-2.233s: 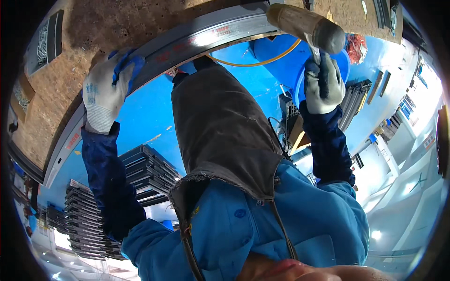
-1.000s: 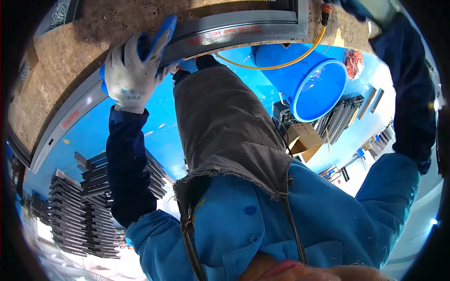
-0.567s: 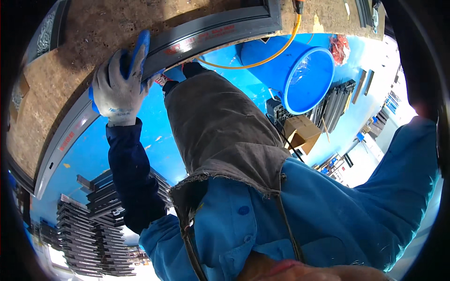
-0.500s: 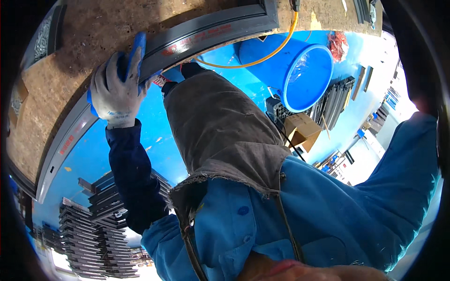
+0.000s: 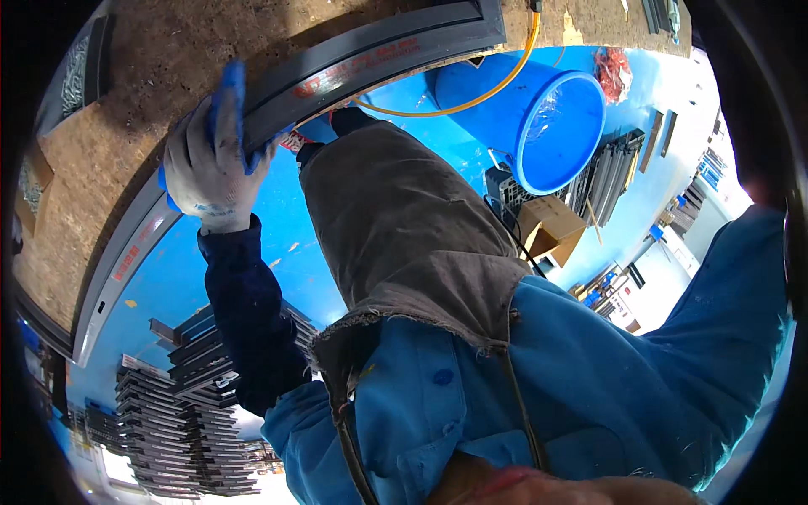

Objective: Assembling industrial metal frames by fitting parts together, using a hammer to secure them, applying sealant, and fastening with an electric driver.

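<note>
My left hand (image 5: 217, 172), in a white glove with blue-coated fingers, is closed around the near bar of a dark grey metal frame (image 5: 362, 69). One blue fingertip points up across the bar, while other fingers are partly hidden behind it. The frame lies along the edge of a brown, speckled worktable (image 5: 194, 42), with one mitred corner at upper centre and another end at far left. Red print marks its face, and a small slot shows at lower left. My right arm (image 5: 724, 278) rises at the right edge; its hand is out of the picture.
A yellow hose (image 5: 480, 108) hangs over the table edge near a blue barrel (image 5: 516, 126). Beyond stand a cardboard box (image 5: 551, 225), a red bundle (image 5: 612, 74) and dark bars (image 5: 606, 172). Stacked dark frames (image 5: 156, 429) stand at lower left. Small hardware boxes (image 5: 74, 80) sit on the table.
The whole view has shifted slightly, with most things a little farther right. My left hand stays on the frame, its raised finger leaning slightly more to the left.
</note>
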The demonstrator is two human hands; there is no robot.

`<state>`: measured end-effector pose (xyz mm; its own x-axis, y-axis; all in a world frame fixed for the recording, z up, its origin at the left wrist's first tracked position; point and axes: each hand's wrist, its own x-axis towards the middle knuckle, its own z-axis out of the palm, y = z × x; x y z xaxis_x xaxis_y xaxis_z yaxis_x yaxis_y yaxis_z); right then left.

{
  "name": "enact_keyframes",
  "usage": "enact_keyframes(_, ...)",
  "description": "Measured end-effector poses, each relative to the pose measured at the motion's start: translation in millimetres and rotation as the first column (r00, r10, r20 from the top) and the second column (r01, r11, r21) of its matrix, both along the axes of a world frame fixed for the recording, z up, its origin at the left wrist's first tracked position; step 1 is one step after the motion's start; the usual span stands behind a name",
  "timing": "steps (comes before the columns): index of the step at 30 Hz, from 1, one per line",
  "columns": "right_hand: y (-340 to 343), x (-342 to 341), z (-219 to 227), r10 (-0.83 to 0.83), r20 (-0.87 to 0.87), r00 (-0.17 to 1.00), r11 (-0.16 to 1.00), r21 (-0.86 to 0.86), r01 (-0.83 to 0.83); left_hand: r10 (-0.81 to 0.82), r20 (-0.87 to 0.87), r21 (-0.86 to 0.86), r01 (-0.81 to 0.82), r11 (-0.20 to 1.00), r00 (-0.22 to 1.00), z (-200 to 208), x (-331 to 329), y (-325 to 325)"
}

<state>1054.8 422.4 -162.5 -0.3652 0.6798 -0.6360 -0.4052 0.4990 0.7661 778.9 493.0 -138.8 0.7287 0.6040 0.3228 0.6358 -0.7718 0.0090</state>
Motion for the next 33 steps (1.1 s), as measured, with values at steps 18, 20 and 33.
enact_keyframes(18, -45, -124, -145, -0.001, 0.868, 0.496, 0.949, 0.157, -0.272, -0.063, 0.019, -0.198, 0.065, 0.978, 0.998, 17, 24, 18)
enact_keyframes(20, -44, -135, -133, 0.058, 0.841, 0.537, 0.957, 0.108, -0.271, -0.048, -0.004, -0.196, 0.046, 0.979, 0.999, 10, 13, 13)
enact_keyframes(33, -109, -5, 88, 0.401, 0.779, 0.482, 0.905, -0.257, -0.338, -0.045, 0.042, -0.122, 0.050, 0.991, 0.998, 9, 12, 13)
